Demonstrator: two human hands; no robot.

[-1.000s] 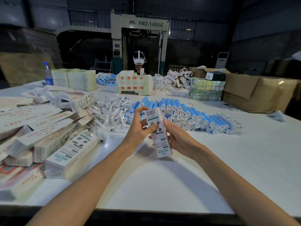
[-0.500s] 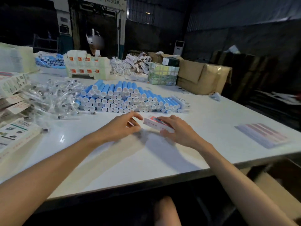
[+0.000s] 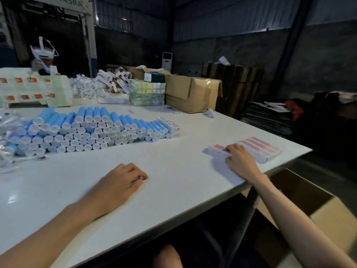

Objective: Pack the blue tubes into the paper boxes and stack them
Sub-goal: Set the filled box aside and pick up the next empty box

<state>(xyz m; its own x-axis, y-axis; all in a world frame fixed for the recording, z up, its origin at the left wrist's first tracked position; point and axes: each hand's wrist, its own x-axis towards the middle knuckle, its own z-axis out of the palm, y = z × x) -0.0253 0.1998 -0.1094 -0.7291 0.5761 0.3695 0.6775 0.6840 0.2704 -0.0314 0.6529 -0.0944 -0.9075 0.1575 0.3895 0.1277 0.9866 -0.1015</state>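
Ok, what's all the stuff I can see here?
blue tubes: many, blue with white caps, piled mid-table
paper box: one, white and red, under the right hand
packed boxes: several, white and red, at the table's right edge
plastic packets: heap, clear, far left
cardboard cartons: some, brown, far side
table: one, white
left hand: loosely curled, resting on the table
right hand: fingers on the paper box
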